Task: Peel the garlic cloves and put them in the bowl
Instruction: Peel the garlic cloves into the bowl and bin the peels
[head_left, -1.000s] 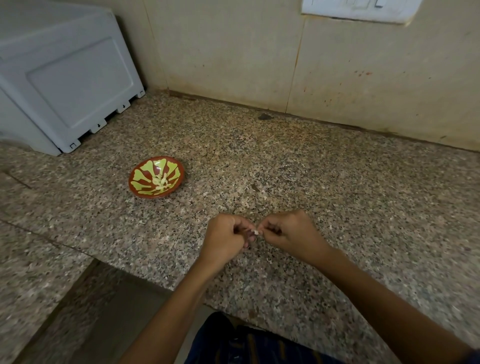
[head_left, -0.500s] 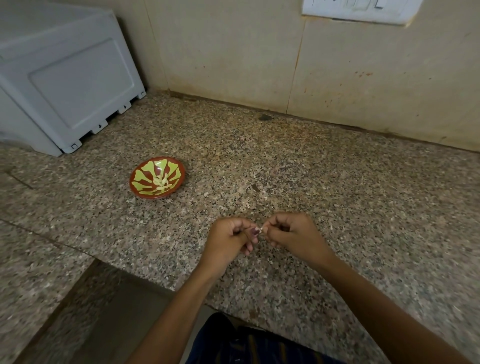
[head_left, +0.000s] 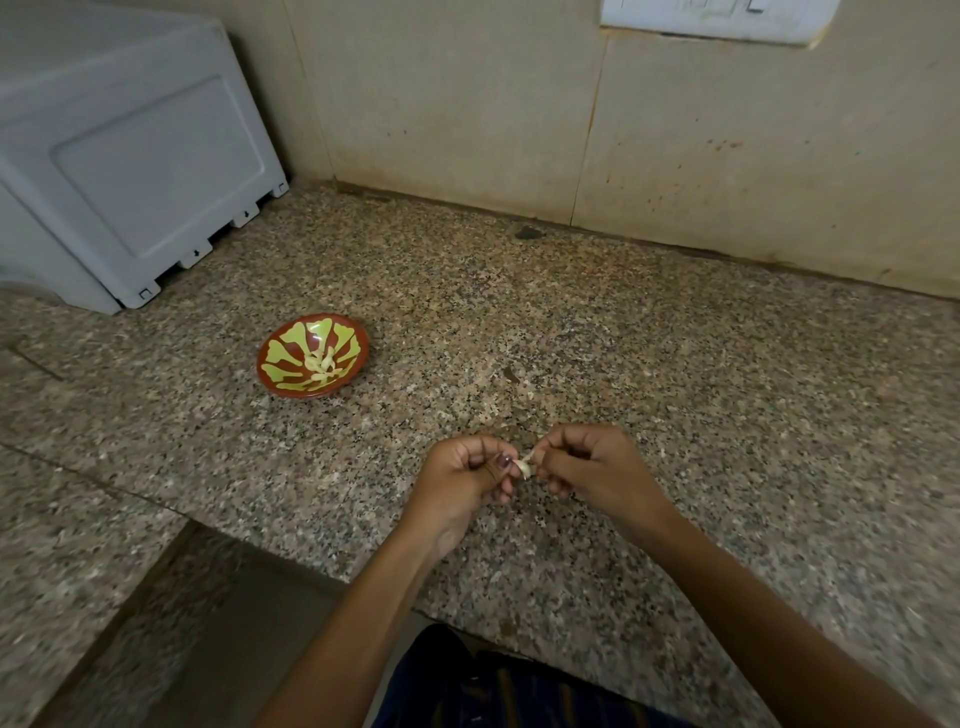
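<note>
The fingers (head_left: 540, 458) of the right hand (head_left: 597, 470) and those of the left hand (head_left: 462, 480) are curled in and pinch one small pale garlic clove (head_left: 525, 466) between them, each hand gripping it from its own side. A thin strip of skin (head_left: 528, 457) stands up from the clove toward the right thumb. Both hands are held close together just above the speckled granite surface (head_left: 675, 395), near its front edge, with the forearms reaching in from below.

Well apart from the hands, to the left and farther back on the surface, sits a small red-brown bowl (head_left: 275, 376) with a yellow-green petal pattern. A little heap of pale peeled cloves (head_left: 321, 362) lies in its middle.

Beyond the bowl, at the far left, a grey-white plastic appliance (head_left: 130, 156) stands on the surface. A beige tiled wall (head_left: 467, 104) rises at the back, with a white switch plate (head_left: 711, 18) at the top edge.
</note>
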